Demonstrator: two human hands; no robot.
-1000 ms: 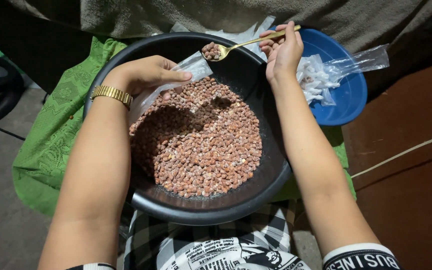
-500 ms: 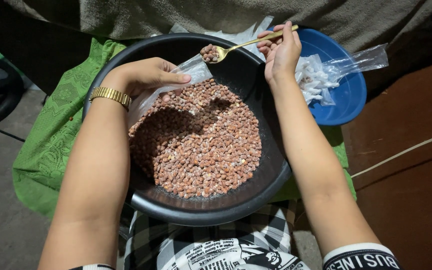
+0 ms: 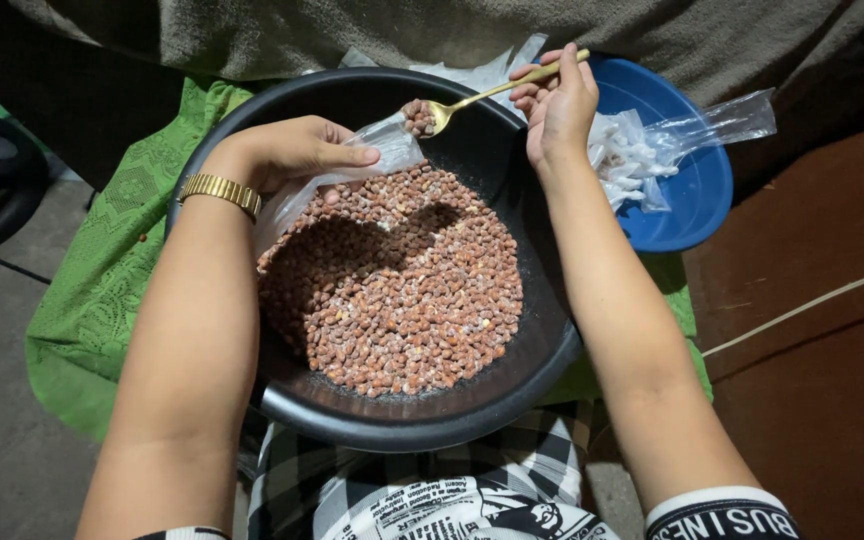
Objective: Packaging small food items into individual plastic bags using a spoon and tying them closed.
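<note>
Pinching the handle of a gold spoon between closed fingers, your right hand held its nut-laden head over the far side of a black pan, just at the mouth of a small clear plastic bag. Your left hand, wearing a gold watch, gripped that bag shut-fingered above the heap of coated peanuts filling the pan. Beyond your right hand stood a blue bowl holding more clear bags; a green cloth lay beneath the pan.
</note>
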